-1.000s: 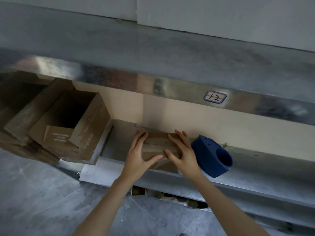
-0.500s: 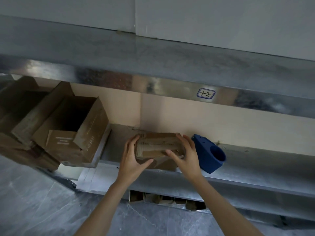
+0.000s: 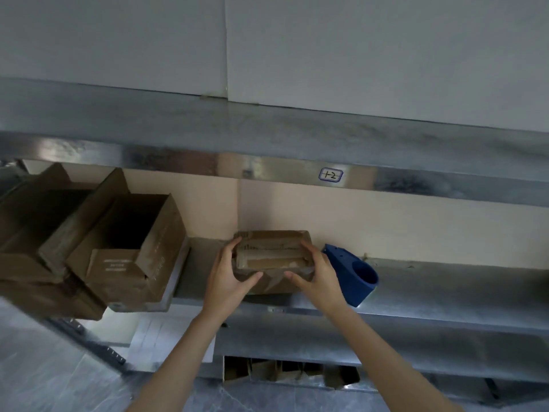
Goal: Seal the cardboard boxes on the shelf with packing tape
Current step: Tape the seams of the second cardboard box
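Fingers (image 3: 235,244) of the left hand (image 3: 225,281) curl over the far left corner of the box (image 3: 273,254), with the thumb hooked along its near face. The right hand (image 3: 322,279) mirrors this at the other end, so the box is gripped firmly between the two.

It sits at the front of the shelf (image 3: 445,281), tipped so its top turns toward the camera. I cannot tell whether its base touches the metal. Pale glossy strips (image 3: 276,258) that look like tape run across the top between the two sets of fingers.

A second ago both hands lay flatter over the box, fingers pointing at the wall, and the box lay low and level. Half a second ago the hands had slid out to its ends and the near edge had begun to rise. Now the tilt is greater and more of the top shows.

My reading is that the pressing-down is over. This box looks sealed, and it is being taken up to turn, check or move.

Just right of the right fingers, a blue piece (image 3: 353,278) with a round hole stands where it stood before, close to that hand. Well left of the left fingers, the open boxes (image 3: 130,248) lean out over the shelf edge with their flaps up, unchanged and seemingly not yet taped.
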A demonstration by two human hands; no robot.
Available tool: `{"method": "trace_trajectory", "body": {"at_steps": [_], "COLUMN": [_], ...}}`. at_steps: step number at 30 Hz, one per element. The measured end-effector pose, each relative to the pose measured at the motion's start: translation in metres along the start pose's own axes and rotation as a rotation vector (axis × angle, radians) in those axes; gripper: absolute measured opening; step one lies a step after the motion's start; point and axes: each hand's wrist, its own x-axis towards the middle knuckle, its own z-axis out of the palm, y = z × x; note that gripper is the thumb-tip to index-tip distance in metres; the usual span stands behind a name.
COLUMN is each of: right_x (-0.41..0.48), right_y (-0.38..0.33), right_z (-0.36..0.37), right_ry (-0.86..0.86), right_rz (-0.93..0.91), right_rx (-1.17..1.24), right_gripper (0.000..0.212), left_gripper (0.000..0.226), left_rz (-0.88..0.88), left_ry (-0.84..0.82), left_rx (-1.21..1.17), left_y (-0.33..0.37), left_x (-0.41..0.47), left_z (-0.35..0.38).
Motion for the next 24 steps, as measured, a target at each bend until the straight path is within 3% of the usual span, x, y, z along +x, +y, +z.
{"method": "trace_trajectory", "body": {"at_steps": [8,24], "right_x": [0.004,-0.056], "right_y": [-0.027,0.04], "right_z": [-0.061,-0.242], "right_ry": [0.229,0.556], "right_rz": [-0.041,0.062], "right_rx": [-0.015,0.012], "right_gripper": [0.072,0.065], "left_gripper": [0.091,0.086], "left_rz": [0.164,0.446], "left_ry": [0.037,-0.266], "left_rx": [-0.035,0.059], "left_y": [0.066,0.187], "left_x": [0.028,0.029], "left_z": [0.016,0.152]}}
